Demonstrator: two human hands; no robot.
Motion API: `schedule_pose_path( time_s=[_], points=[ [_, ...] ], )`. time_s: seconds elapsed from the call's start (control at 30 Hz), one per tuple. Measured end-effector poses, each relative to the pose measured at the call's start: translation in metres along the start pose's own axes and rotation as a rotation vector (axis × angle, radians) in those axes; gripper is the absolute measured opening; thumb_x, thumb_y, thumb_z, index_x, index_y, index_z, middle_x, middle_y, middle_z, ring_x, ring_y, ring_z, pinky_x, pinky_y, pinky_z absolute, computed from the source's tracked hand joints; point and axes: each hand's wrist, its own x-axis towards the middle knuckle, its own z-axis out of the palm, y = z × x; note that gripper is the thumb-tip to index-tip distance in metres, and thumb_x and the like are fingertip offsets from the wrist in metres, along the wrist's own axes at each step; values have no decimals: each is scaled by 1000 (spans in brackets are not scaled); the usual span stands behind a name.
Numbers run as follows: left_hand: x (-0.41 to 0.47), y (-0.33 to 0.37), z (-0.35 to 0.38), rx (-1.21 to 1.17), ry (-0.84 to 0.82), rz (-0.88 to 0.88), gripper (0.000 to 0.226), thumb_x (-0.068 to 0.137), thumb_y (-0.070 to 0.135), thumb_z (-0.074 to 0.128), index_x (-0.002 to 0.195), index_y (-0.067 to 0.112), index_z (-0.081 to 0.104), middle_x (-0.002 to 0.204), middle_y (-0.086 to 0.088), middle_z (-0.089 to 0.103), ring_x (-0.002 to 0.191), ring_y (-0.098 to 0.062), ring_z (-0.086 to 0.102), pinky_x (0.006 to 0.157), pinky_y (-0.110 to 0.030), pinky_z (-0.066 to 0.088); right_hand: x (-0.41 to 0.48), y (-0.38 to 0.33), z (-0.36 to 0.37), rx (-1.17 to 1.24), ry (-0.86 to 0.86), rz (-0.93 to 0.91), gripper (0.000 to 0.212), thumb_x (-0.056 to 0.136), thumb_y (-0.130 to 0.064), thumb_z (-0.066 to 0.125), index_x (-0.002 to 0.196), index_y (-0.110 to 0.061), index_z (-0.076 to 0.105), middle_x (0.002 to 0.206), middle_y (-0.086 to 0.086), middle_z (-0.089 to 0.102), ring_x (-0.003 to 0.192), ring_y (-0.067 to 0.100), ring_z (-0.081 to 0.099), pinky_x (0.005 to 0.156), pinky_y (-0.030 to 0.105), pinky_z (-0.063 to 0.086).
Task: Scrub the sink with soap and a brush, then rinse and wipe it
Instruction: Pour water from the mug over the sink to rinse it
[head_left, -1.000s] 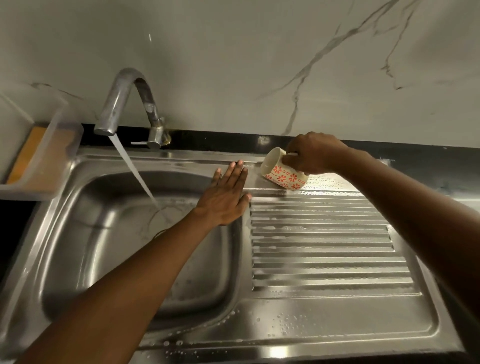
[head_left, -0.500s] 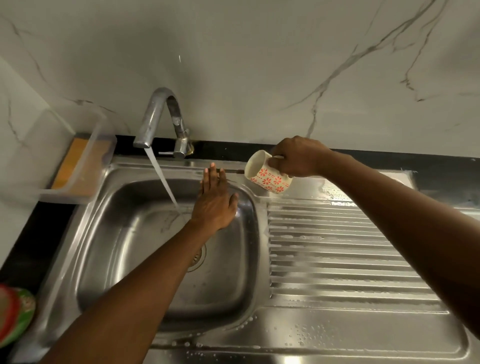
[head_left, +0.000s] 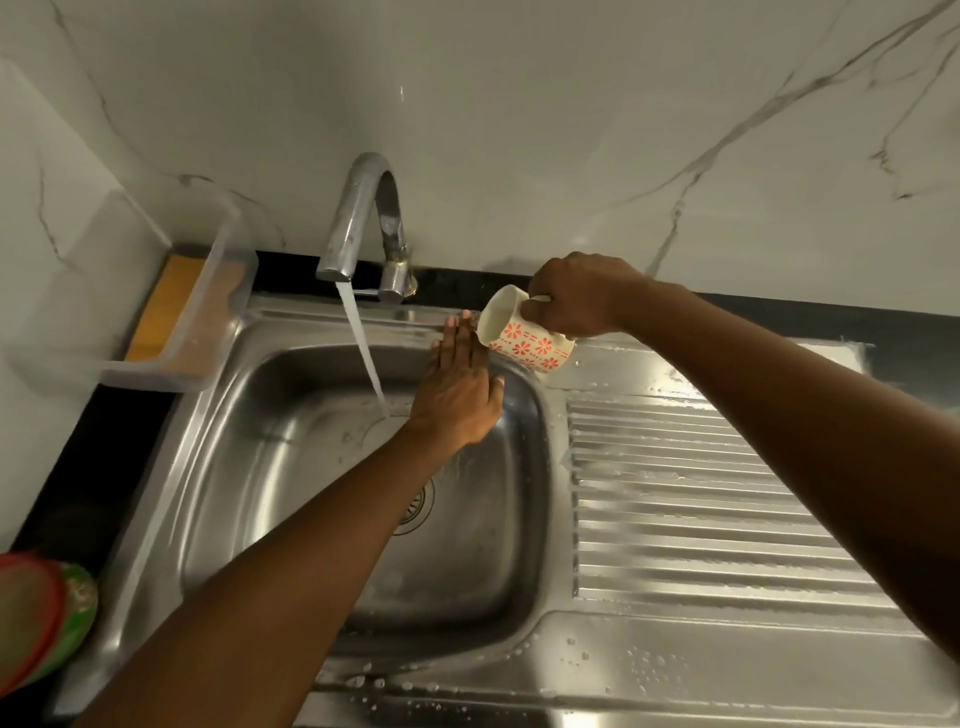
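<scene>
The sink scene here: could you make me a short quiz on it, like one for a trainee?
1. True or false: the tap is turned off.
2. Which of the hands grips the flowered mug? A) left hand B) right hand C) neither
3. Fill in: the left hand lies flat, fingers straight, against the back wall of the sink ____.

Key:
1. False; a stream of water runs from it into the basin.
2. B; the mug is tilted, mouth toward the left hand.
3. basin.
</scene>
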Motion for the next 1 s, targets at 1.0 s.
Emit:
schedule_pose_path(
  time_s=[1.0],
  points=[
    [47,236,56,97,-187,275,73,112,52,17,167,16,-13,174,-4,-27,160,-23,-25,133,-49,-6,-152,254,10,-222,-53,226,42,101,-54,50,122,-24,72,102,0,77,83,21,72,74,34,60]
  ],
)
